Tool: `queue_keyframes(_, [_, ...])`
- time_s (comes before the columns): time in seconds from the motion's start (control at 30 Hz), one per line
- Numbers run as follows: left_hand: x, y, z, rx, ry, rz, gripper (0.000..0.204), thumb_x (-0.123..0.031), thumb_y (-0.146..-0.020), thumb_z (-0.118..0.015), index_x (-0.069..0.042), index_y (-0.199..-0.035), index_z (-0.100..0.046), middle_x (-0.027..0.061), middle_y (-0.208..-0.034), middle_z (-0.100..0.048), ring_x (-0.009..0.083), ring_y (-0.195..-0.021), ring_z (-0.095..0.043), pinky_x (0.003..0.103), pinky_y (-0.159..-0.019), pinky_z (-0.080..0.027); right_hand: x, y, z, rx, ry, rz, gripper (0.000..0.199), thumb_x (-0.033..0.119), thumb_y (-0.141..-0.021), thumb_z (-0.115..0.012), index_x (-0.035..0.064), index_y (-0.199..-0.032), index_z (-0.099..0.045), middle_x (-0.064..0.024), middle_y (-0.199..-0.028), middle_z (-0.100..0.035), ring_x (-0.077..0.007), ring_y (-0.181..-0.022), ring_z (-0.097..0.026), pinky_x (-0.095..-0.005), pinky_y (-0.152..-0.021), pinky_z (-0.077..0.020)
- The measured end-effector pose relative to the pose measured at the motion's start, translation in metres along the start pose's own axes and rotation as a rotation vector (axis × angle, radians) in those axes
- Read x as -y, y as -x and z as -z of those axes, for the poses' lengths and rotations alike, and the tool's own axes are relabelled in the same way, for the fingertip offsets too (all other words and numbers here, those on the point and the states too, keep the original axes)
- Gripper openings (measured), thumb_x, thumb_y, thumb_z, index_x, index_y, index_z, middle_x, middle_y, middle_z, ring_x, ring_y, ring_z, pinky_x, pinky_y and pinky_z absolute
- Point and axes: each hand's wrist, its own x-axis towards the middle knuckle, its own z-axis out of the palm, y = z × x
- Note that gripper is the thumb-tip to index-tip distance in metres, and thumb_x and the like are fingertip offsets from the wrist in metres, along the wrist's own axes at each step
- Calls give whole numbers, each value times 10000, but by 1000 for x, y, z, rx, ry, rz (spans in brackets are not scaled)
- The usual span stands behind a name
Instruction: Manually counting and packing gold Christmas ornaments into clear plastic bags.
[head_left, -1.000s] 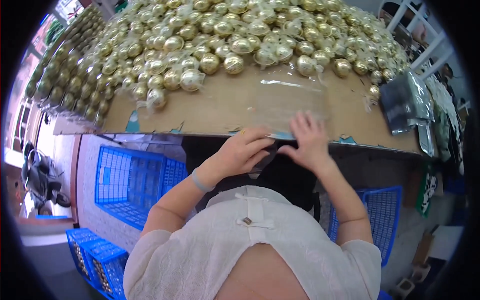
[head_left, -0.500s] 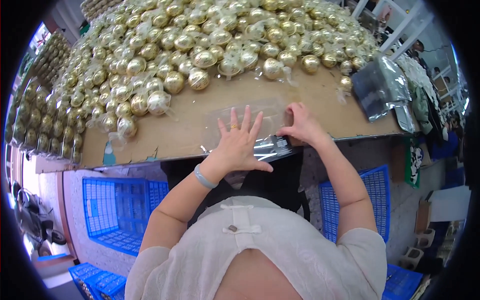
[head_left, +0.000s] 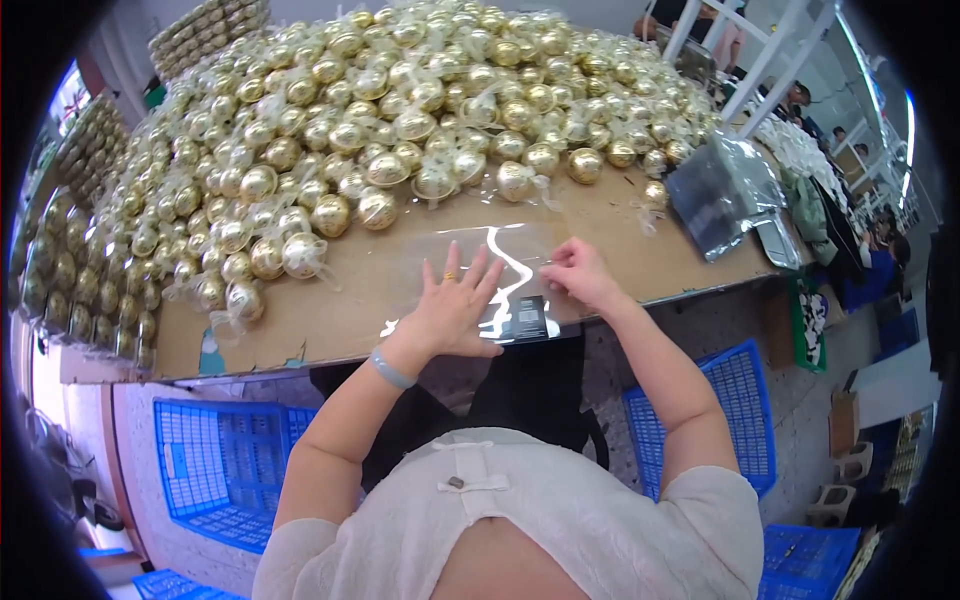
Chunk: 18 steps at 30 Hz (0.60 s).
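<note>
A clear plastic sheet (head_left: 465, 240) lies on the brown tabletop (head_left: 380, 270), with bright glare across it. A black label (head_left: 529, 318) with pale print shows in its near right corner. My left hand (head_left: 452, 312) is pressed flat on the sheet, fingers spread, a ring on one finger. At the sheet's right edge, my right hand (head_left: 582, 277) is closed, with thumb and forefinger pinched together on the edge. Beyond both hands rises a large heap of gold balls (head_left: 378, 209), many with pale translucent ribbons.
Clear packs of gold balls (head_left: 90, 285) stand at the left end of the table. Dark plastic-wrapped packages (head_left: 728, 195) lie at the right. Blue crates (head_left: 215, 470) sit on the floor either side of me. A white frame (head_left: 765, 65) stands behind at right.
My right thumb and fingers have come together at the sheet's edge. The sheet now lies flatter with more glare. My left hand stays spread on it. The view has shifted slightly.
</note>
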Motion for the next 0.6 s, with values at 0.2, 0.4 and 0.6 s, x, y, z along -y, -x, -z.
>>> queue_keyframes(0.2, [-7,-1,4,-198,41,-70,1165,-506,-506,-750,-57,-1403,-156,193,-1436,-194,453,-1314,-137,672,-966,-195,22,12,-1,333,-742,-269,255,191,-834,-575,10,-1007,-524,-171,-984,-613,-248,-849,-617,-417,-711,-502])
queue_keyframes(0.4, [-8,1,35,-180,141,-258,1127,-455,-476,-778,-52,-1373,-227,195,-1335,-364,394,-1227,-356,532,-950,-330,17,25,-24,590,-1068,-94,332,232,-859,-546,26,-1118,-523,-168,-1058,-595,-254,-994,-576,-370,-800,-485])
queue_keyframes(0.6, [-3,13,69,42,336,-367,940,-489,-609,-701,-60,-1340,-293,187,-1232,-462,342,-1116,-480,439,-893,-392,46,32,-41,543,527,790,380,246,-851,-574,59,-1178,-521,-120,-1121,-581,-240,-1038,-560,-355,-872,-466])
